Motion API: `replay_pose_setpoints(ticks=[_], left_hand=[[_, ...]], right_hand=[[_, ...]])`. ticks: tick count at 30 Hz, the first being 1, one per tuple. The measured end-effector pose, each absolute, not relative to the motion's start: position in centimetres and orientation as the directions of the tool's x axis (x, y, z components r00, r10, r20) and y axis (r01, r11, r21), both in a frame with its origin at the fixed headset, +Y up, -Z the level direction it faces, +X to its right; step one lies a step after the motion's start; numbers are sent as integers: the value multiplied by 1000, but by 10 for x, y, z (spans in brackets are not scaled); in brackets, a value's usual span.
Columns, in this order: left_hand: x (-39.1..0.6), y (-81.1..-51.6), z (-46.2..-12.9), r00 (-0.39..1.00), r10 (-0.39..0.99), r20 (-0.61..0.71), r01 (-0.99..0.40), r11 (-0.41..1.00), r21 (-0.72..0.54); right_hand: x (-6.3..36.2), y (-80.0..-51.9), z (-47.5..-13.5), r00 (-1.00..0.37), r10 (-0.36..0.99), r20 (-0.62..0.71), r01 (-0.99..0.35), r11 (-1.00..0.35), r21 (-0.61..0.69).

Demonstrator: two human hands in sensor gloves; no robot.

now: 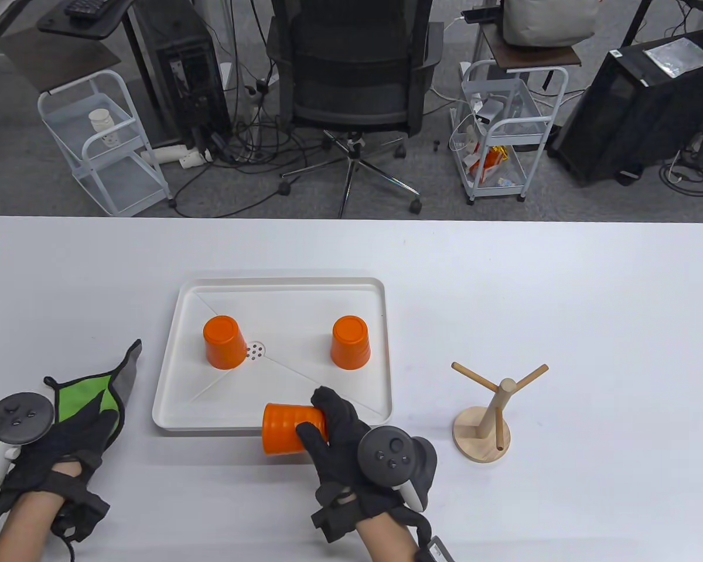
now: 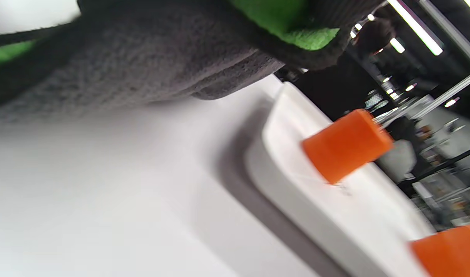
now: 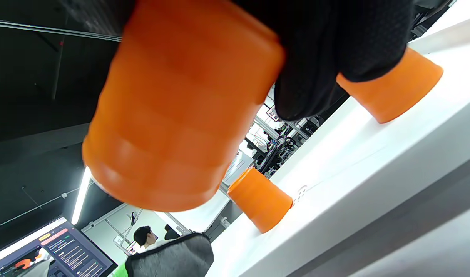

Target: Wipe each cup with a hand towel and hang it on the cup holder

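My right hand (image 1: 314, 417) grips an orange cup (image 1: 286, 428) lying on its side over the tray's near rim; in the right wrist view the gloved fingers (image 3: 315, 57) wrap that held cup (image 3: 181, 111). Two more orange cups stand upside down in the white tray (image 1: 281, 288), the left cup (image 1: 225, 342) and the right cup (image 1: 350, 342). My left hand (image 1: 96, 418) holds a green and grey hand towel (image 1: 79, 391) left of the tray, and in the left wrist view the towel (image 2: 142, 69) hangs just above the table. The wooden cup holder (image 1: 483, 417) stands right of the tray with bare pegs.
The tray has a small drain (image 1: 255, 350) near the left cup. Beyond the table's far edge are an office chair (image 1: 351, 88), two white trolleys (image 1: 102, 146) and computer cases. The table surface (image 1: 591, 293) is white.
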State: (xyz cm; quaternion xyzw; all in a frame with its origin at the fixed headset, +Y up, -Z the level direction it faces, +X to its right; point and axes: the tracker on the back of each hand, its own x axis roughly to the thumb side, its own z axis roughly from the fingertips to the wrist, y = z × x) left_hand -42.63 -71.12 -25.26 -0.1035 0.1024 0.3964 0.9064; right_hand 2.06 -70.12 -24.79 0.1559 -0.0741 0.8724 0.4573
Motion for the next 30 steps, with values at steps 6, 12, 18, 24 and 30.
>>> replay_pose_setpoints(ticks=[6, 12, 18, 24, 30], left_hand=[[-413, -707, -245, 513, 838, -184, -858, 499, -121], [-389, -697, -241, 388, 917, -95, -910, 366, -195], [-358, -693, -243, 307, 950, -51, -905, 274, -325], [-327, -704, -249, 203, 978, -54, -883, 159, -442], [-293, -718, -254, 106, 993, -58, -807, 51, -588]], right_hand=[[17, -702, -247, -524, 781, 341, -823, -567, 34], [12, -701, -244, -504, 792, 345, -830, -555, 62], [5, -700, -240, -478, 804, 353, -836, -540, 96], [3, -702, -240, -451, 825, 341, -848, -515, 124], [4, -703, -240, -433, 843, 318, -860, -492, 133]])
